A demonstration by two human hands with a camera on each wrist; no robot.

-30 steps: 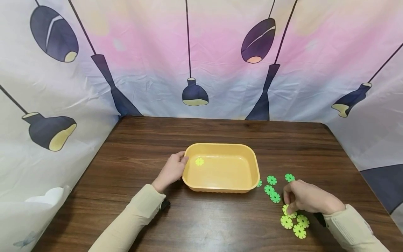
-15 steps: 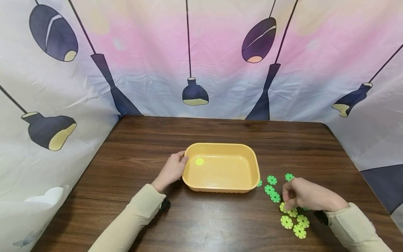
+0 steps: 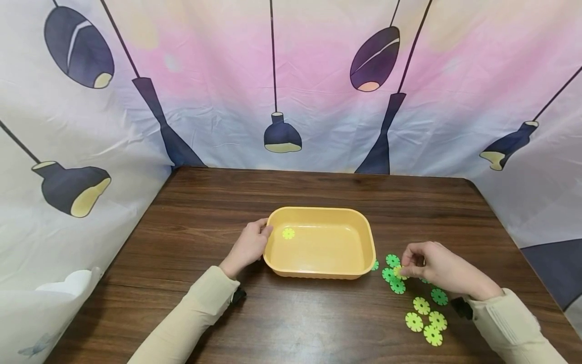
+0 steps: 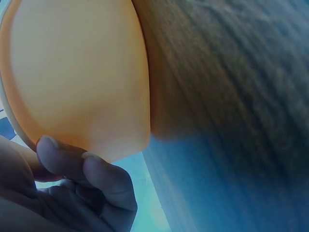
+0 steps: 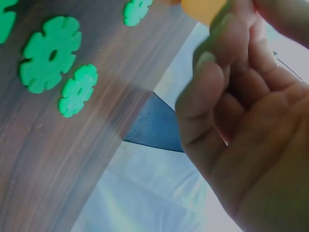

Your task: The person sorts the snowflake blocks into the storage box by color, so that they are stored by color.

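My left hand (image 3: pixel 247 247) grips the left end of a yellow plastic tub (image 3: pixel 318 253), thumb at the rim and fingers against the outer wall, as the left wrist view also shows. Inside the tub lies one yellow-green notched disc (image 3: pixel 288 233). Between thumb and fingertips, my right hand (image 3: pixel 438 265) pinches another yellow-green snowflake disc (image 3: pixel 399 272), which overlaps the green discs (image 3: pixel 397 286) in the head view. Its fingers hide part of a green disc behind them. In the right wrist view the curled fingers (image 5: pixel 205 87) show, with green discs (image 5: pixel 51 54) on the table beyond.
Several yellow-green discs (image 3: pixel 414 321) lie in a cluster at the front right of the dark wooden table (image 3: pixel 218 202). A green disc (image 3: pixel 439 297) sits by the right wrist, another (image 3: pixel 375 265) at the tub's right side. A printed cloth (image 3: pixel 318 101) hangs around the table.
My right hand has picked a yellow-green disc from the cluster and carried it up and leftward toward the tub. The left hand and the tub have stayed put.
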